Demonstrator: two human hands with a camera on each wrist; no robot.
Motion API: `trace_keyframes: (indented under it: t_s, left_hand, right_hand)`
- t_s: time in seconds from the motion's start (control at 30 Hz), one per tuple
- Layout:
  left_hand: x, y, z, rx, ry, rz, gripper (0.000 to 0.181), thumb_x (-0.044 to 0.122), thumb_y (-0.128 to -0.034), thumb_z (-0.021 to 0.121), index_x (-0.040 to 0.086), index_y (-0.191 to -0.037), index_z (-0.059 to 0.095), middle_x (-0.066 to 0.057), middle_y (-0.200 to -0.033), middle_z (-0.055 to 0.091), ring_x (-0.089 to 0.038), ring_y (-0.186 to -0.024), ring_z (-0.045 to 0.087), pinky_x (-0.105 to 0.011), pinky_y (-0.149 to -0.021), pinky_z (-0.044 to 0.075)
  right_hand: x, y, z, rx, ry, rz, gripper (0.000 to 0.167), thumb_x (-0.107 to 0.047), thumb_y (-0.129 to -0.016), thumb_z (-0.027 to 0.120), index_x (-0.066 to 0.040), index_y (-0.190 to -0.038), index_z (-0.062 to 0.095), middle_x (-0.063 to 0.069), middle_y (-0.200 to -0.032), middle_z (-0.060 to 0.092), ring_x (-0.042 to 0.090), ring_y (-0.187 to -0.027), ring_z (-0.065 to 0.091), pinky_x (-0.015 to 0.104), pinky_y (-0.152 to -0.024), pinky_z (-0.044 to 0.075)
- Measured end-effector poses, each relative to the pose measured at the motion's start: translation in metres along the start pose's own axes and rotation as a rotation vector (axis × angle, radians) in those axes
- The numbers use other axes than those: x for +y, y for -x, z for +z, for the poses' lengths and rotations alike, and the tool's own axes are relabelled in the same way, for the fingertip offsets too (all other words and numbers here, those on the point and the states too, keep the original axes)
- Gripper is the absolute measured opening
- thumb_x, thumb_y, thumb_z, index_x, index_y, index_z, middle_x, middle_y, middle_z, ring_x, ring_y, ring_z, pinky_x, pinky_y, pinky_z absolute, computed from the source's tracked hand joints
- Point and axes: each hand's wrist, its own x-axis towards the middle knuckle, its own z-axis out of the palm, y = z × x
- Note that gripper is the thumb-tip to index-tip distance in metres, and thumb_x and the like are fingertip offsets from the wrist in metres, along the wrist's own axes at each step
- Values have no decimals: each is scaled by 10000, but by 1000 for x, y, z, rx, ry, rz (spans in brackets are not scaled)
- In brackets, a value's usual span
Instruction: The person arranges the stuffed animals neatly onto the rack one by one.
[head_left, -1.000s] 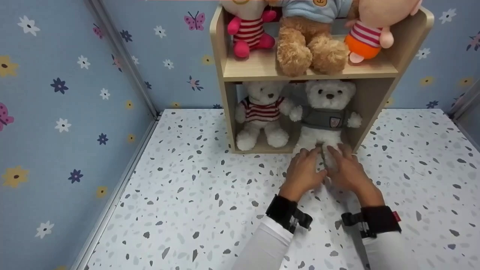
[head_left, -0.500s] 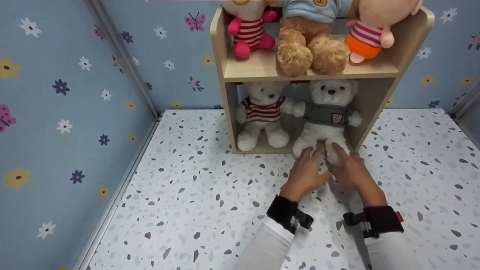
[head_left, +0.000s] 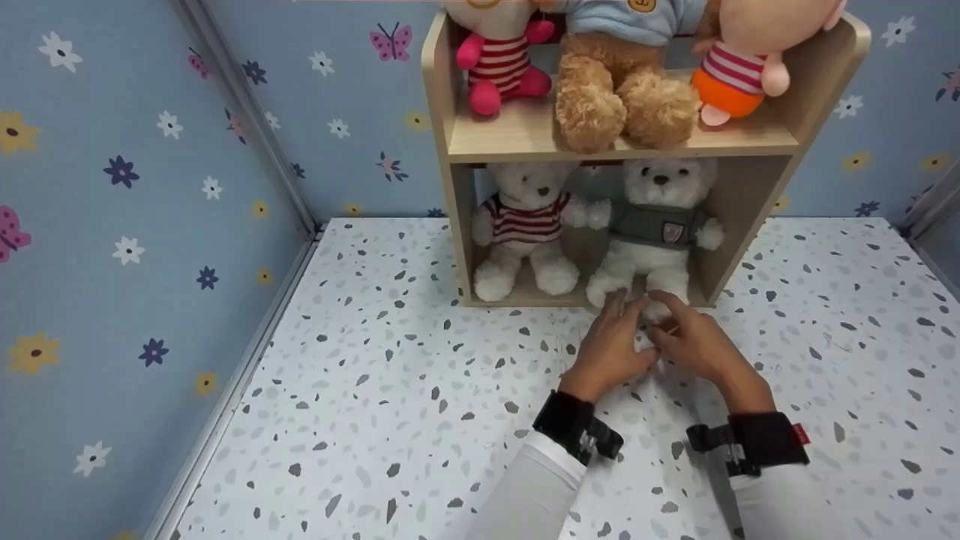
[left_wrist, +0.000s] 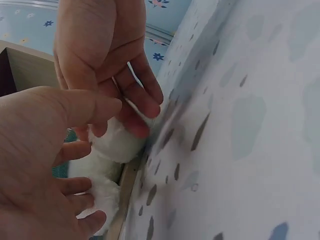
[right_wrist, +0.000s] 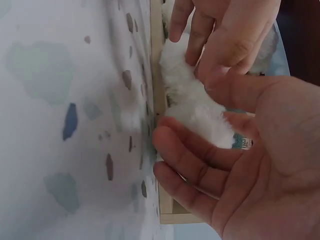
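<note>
A white teddy bear [head_left: 652,259] in a grey sweater sits in the lower right of the shelf, its feet at the front edge. My left hand [head_left: 611,349] is at the foot on the left, fingers loosely bent. My right hand [head_left: 699,341] is at the other foot, fingers relaxed and slightly curved, with the thumb tips of both hands close together. White fur of a leg [right_wrist: 200,115] shows between the hands in the right wrist view. In the left wrist view, a furry foot [left_wrist: 117,142] lies just beyond the fingers. Neither hand grips anything.
A second white bear [head_left: 525,225] in a red-striped shirt sits on the left of the wooden shelf [head_left: 757,225]. Above it are a striped pink doll [head_left: 501,67], a brown bear [head_left: 622,97] and an orange-bottomed plush [head_left: 727,82]. Speckled floor [head_left: 360,397] lies in front.
The grey-sweatered bear has shifted back into the compartment and slightly right, its head now closer beneath the upper board. My right hand's fingers have drawn in toward my left hand.
</note>
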Motion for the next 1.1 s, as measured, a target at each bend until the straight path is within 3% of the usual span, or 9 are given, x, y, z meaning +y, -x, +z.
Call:
trace_keyframes:
  t_s: [0.17,0.43,0.67,0.97,1.1]
  left_hand:
    - [-3,-1,3,5,29,-1,866,272,-870,764,303,-1607,312,-15,-1735,113,-295,-1551,295,-485,-1211,355]
    - [-6,-1,2,1,66,4,783,269,-895,746,330,-1575,363,9,-1736,97,-293,-1564,263,-534,-1208,341]
    - [-5,-2,-1,1,52,18,760,269,-896,751,334,-1559,385,-37,-1731,122,-296,-1584,197,-574,-1208,319]
    - [0,2,-9,-26,44,-1,683,302,-941,713,302,-1552,407,-42,-1730,122,-261,-1597,150,-532,-1229,298]
    - [3,2,-13,-25,25,8,646,332,-954,702,268,-1538,433,-75,-1714,197,-258,-1586,203,-500,-1238,299]
  right_hand:
    - [2,-2,6,-25,-43,-16,729,-176,-1022,574,-88,-1634,187,322,-1289,642,448,-1155,646,573,-951,524]
    - [8,-2,8,3,-99,-9,817,-136,-1018,585,-75,-1648,69,334,-1449,525,434,-1178,637,481,-912,552]
    - [11,-2,6,3,-46,5,858,-176,-1014,595,-70,-1646,25,401,-1492,391,527,-1257,550,651,-1071,430]
    - [8,1,2,-29,22,-14,860,-175,-1009,599,-77,-1647,31,405,-1407,498,569,-1310,488,689,-1122,350]
    - [4,3,-1,-38,71,-6,847,-183,-999,607,-75,-1645,70,356,-1235,587,502,-1130,604,652,-1023,439]
